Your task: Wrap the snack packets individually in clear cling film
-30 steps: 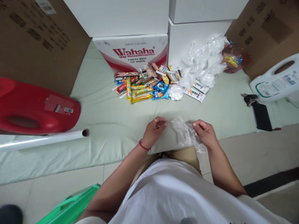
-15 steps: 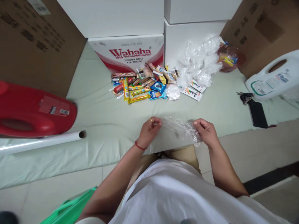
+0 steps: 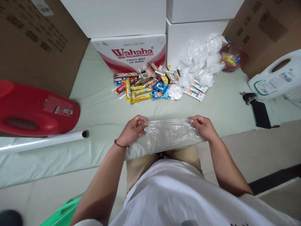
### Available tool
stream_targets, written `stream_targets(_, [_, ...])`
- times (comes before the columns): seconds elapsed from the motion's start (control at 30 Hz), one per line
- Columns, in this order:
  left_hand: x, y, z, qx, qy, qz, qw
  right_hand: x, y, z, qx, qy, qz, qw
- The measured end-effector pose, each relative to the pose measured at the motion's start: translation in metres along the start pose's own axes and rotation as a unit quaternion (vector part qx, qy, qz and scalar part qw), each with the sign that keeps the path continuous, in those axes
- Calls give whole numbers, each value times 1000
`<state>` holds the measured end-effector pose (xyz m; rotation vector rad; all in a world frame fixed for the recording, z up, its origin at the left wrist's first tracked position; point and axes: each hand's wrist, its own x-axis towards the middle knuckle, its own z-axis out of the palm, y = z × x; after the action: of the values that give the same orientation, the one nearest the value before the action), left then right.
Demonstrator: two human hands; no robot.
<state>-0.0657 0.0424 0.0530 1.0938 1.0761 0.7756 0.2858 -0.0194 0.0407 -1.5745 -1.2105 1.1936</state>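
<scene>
A clear plastic bag (image 3: 170, 133) is stretched flat between my two hands over the table's front edge. My left hand (image 3: 134, 129) pinches its upper left corner, fingers closed. At the upper right corner my right hand (image 3: 204, 126) pinches the film between thumb and fingers. The bag is see-through and creased, with nothing visible inside. Beyond it lies a pile of wrapped snacks (image 3: 141, 91) in yellow, blue, red and brown packets. Beside the pile are a crumpled clear plastic wad (image 3: 175, 91) and two white snack packets (image 3: 194, 93).
A heap of crumpled clear bags (image 3: 202, 62) leans near white boxes (image 3: 197, 31) and a Wahaha carton (image 3: 131, 51). To the left are a red jug (image 3: 58, 110) and a white roll (image 3: 47, 141). Keys (image 3: 248, 97), a black phone (image 3: 261, 114) and a white jug (image 3: 275, 77) lie right.
My left hand has moved left, away from my right hand. The plastic bag, bunched before, is now spread wide and pulled taut along its top edge. My right hand has barely moved.
</scene>
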Motion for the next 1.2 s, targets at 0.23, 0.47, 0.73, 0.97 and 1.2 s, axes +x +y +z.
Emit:
stream_targets(0.23, [-14, -1, -10, 265, 223, 87, 934, 14, 16, 7, -40, 39, -2, 998])
stream_targets(0.47, [-42, -19, 76, 424, 96, 412, 801, 15, 12, 14, -8, 61, 31, 998])
stream_targets(0.73, [-5, -36, 137, 435, -12, 464, 771, 14, -8, 19, 59, 52, 21, 997])
stream_targets(0.97, [11, -19, 135, 81, 132, 117, 981, -14, -5, 0, 176, 196, 2, 965])
stream_targets(1.2, [-1, -9, 154, -21, 148, 95, 984, -44, -13, 62, 284, 110, 124, 944])
